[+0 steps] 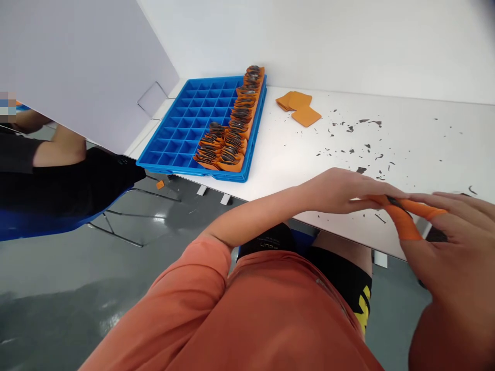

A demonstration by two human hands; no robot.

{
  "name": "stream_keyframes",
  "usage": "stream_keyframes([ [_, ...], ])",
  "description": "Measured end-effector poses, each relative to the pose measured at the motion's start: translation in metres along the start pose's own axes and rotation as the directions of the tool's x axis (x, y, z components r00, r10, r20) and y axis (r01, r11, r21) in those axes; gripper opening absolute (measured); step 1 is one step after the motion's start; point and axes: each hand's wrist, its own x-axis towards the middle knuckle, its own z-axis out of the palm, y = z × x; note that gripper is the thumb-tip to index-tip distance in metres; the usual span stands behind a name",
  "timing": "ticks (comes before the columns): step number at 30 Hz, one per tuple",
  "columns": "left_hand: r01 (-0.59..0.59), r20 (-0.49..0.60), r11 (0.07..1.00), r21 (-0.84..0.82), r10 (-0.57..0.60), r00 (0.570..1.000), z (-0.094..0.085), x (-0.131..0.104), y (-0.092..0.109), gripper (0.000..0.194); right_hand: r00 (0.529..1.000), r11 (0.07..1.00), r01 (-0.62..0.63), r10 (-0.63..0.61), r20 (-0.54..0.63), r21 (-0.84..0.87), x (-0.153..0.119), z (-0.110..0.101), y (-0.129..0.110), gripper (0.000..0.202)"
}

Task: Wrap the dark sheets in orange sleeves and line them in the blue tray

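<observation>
My left hand (pixel 340 189) and my right hand (pixel 456 242) meet at the near edge of the white table (pixel 294 154). Both pinch a small dark part (pixel 395 202) between fingertips. Orange finger cots (pixel 408 221) cover my right thumb and forefinger. Most of the dark part is hidden by the fingers. A blue compartment tray (pixel 185 129) lies at the table's left end, with its right-hand columns filled by orange pads carrying dark parts (pixel 232 139).
A few loose orange pads (pixel 299 107) lie behind the tray's right side. Dark scraps (pixel 359 149) litter the tabletop. A grey divider panel (pixel 77 67) stands at left; another person's arm (pixel 58 149) and a blue chair show beyond it.
</observation>
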Motion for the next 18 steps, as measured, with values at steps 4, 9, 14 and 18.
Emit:
stream_keyframes([
  [4,0.053,-0.046,0.999,0.010,-0.053,0.998,-0.010,-0.016,0.012,0.045,0.983,0.985,0.114,-0.093,-0.160,0.131,0.003,0.012,-0.023,0.006],
  [9,0.093,-0.076,0.974,0.208,-0.078,0.994,-0.023,-0.030,0.017,0.040,0.998,0.978,0.043,-0.031,-0.062,0.203,0.008,0.007,-0.050,0.011],
  [14,0.000,-0.095,0.954,0.301,0.030,0.995,-0.039,-0.041,0.023,0.036,0.998,0.973,0.043,-0.033,-0.045,0.229,0.013,0.000,-0.062,0.003],
  [18,0.009,-0.110,0.943,0.334,0.030,0.993,-0.050,-0.047,0.030,0.034,0.997,0.979,0.075,-0.068,-0.045,0.189,0.017,-0.002,-0.071,0.004],
])
